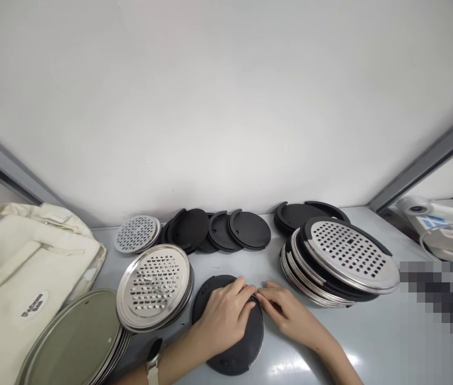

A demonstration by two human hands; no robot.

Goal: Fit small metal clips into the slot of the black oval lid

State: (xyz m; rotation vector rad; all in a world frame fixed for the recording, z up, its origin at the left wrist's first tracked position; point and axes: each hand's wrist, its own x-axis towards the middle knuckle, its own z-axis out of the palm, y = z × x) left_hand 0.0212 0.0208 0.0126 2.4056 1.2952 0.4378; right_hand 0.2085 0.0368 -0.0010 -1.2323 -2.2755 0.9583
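Note:
A round black plastic plate lies on the grey table in front of me, with a thin metal edge showing at its lower right. Across the plate reaches my left hand, its fingers bent and closed on the upper right rim. My right hand meets it there from the right, thumb and forefinger pinched at that same rim. The fingertips of both hands nearly touch and hide that bit of the edge.
Left stand stacks of metal grater discs, grey-green round plates and a cream bag. Smaller black discs and perforated discs line the wall. A tall grater-disc stack is right, near a white device.

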